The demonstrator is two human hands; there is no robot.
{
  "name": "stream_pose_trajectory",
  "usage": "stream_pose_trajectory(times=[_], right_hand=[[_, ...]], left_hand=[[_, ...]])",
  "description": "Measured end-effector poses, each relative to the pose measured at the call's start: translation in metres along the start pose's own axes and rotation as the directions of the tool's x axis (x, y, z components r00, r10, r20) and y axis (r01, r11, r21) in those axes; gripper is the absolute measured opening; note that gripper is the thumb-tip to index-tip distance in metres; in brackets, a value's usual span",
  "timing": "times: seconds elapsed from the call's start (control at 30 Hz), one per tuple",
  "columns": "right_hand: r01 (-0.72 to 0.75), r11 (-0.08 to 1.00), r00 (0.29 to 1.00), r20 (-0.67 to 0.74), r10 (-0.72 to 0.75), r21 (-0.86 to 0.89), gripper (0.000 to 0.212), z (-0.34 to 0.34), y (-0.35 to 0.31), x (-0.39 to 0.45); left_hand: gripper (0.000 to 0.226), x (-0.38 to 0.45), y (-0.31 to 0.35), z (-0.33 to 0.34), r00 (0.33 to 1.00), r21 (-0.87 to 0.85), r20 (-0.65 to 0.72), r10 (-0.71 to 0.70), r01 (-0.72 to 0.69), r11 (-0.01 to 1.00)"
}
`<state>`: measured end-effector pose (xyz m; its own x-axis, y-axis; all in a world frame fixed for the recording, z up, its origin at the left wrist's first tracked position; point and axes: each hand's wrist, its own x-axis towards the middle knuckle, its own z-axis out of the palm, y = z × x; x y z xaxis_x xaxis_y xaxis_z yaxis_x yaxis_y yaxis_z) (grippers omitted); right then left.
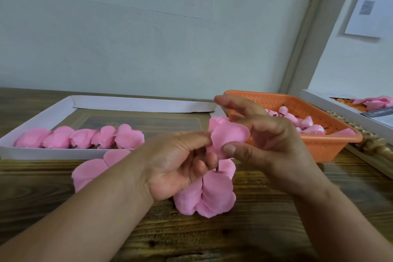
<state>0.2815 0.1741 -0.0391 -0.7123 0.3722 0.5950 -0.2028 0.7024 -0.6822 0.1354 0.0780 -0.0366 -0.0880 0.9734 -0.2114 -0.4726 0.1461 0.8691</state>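
Observation:
A pink fabric flower (228, 135) with a short dark stem is held above the wooden table between both hands. My left hand (174, 164) curls its fingers round the stem and the flower's base. My right hand (265, 138) pinches the flower's outer petal with thumb and a finger, while its forefinger sticks out above. Loose pink petals (210, 195) lie on the table just below the hands, and more petals (91, 171) lie to the left, partly hidden by my left forearm.
A shallow white cardboard tray (42, 117) at the back left holds a row of finished pink flowers (85, 137). An orange perforated basket (327, 147) at the right holds pink buds on stems. A white box (331, 104) with more pink pieces stands at the far right.

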Motion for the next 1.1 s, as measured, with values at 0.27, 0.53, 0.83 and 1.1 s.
stream_pose_trajectory(times=[0.27, 0.53, 0.83, 1.1], right_hand=[[-0.019, 1.0, 0.994, -0.106, 0.018, -0.009, 0.01, 0.004, 0.005, -0.002], [-0.043, 0.998, 0.994, -0.1, 0.047, 0.039, 0.018, 0.003, 0.005, -0.001], [-0.059, 0.998, 0.992, -0.108, 0.062, 0.032, 0.019, 0.003, 0.014, 0.0], [0.002, 0.969, 0.988, -0.15, 0.036, 0.249, 0.016, 0.002, 0.015, 0.002]], left_hand=[[0.007, -0.003, 0.0, 0.002, 0.994, 0.089, 0.088, 0.059, -0.066, 0.994], [0.012, -0.006, -0.001, 0.001, 0.984, 0.122, 0.154, 0.088, -0.107, 0.987], [0.021, -0.006, -0.001, 0.0, 0.975, 0.154, 0.175, 0.136, -0.164, 0.974], [0.019, -0.005, -0.001, -0.001, 0.975, 0.115, 0.181, 0.126, -0.149, 0.982]])
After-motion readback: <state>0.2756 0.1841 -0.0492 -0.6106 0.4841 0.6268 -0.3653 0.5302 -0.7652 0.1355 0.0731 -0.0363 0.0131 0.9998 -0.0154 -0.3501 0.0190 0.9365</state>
